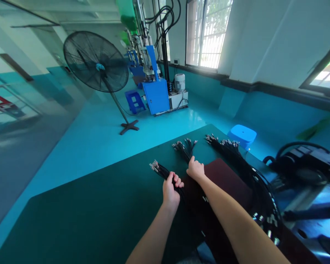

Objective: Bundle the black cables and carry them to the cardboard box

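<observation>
My left hand is closed around a bundle of black cables whose metal-tipped ends stick out past my fingers to the upper left. My right hand rests on a second bundle of black cables, gripping it just behind its fanned-out metal ends. Both bundles lie on a dark green table mat. A dark red pad sits under my right forearm.
A long, thick bundle of black cables runs along the right of the table. A dark machine stands at the right edge. On the teal floor are a blue stool, a standing fan and a blue machine.
</observation>
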Demonstrator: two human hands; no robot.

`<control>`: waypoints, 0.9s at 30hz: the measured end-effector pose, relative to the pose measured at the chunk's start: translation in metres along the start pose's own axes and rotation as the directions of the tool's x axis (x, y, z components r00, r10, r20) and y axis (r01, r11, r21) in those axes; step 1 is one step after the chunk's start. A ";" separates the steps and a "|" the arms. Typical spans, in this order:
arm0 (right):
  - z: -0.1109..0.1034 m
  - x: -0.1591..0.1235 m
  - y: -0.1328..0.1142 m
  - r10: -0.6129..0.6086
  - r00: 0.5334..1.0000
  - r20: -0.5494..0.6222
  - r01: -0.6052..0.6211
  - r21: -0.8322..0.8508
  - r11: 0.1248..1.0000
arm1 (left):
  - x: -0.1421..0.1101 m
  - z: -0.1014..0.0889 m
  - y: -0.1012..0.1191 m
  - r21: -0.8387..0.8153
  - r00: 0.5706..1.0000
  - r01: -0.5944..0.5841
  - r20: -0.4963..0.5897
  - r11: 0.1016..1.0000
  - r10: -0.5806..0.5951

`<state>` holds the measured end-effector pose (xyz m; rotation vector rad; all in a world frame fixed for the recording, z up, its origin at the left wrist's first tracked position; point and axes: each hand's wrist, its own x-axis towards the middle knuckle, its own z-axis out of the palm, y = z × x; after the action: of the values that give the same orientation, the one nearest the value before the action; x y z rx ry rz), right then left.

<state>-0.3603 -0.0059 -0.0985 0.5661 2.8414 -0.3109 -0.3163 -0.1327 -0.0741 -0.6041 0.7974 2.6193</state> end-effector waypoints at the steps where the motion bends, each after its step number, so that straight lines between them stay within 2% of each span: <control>1: -0.002 0.003 0.003 -0.014 1.000 0.015 0.014 0.012 1.000 | 0.001 0.005 0.003 -0.009 1.000 0.002 0.013 1.000 -0.002; 4: -0.022 0.007 0.012 -0.072 0.997 0.032 0.070 0.047 0.996 | 0.004 0.019 0.008 -0.044 0.999 0.027 0.049 0.999 -0.025; 7: -0.059 -0.006 0.019 -0.163 0.986 -0.035 0.164 0.056 0.985 | 0.009 0.037 0.007 -0.060 0.995 0.061 0.082 0.996 -0.056; 9: -0.088 -0.026 0.025 -0.211 0.972 -0.105 0.215 0.032 0.976 | 0.012 0.050 0.004 -0.053 0.992 0.076 0.109 0.996 -0.070; 11: -0.112 -0.054 0.033 -0.233 0.949 -0.212 0.221 -0.078 0.972 | 0.013 0.062 0.002 -0.053 0.989 0.084 0.126 0.995 -0.077; 14: -0.133 -0.100 0.046 -0.290 0.869 -0.401 0.121 -0.398 0.910 | 0.010 0.078 0.001 -0.088 0.989 0.074 0.134 0.993 -0.062; 17: -0.134 -0.143 0.055 -0.406 0.787 -0.464 0.041 -0.618 0.785 | -0.005 0.092 0.000 -0.088 0.978 0.058 0.207 0.994 -0.039; 20: -0.125 -0.178 0.055 -0.515 0.731 -0.447 0.049 -0.719 0.694 | -0.027 0.104 -0.002 0.001 0.964 0.077 0.255 0.997 -0.075; 24: -0.113 -0.215 0.050 -0.595 0.707 -0.382 0.104 -0.776 0.622 | -0.053 0.107 -0.003 0.084 0.972 0.065 0.220 0.994 -0.082; 27: -0.104 -0.234 0.048 -0.633 0.700 -0.329 0.166 -0.788 0.593 | -0.065 0.098 0.001 0.198 0.947 0.062 0.299 0.978 -0.121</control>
<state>-0.1495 -0.0186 0.0543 -0.2786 3.2556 1.0947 -0.2899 -0.0878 0.0319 -0.1661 0.8756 2.4327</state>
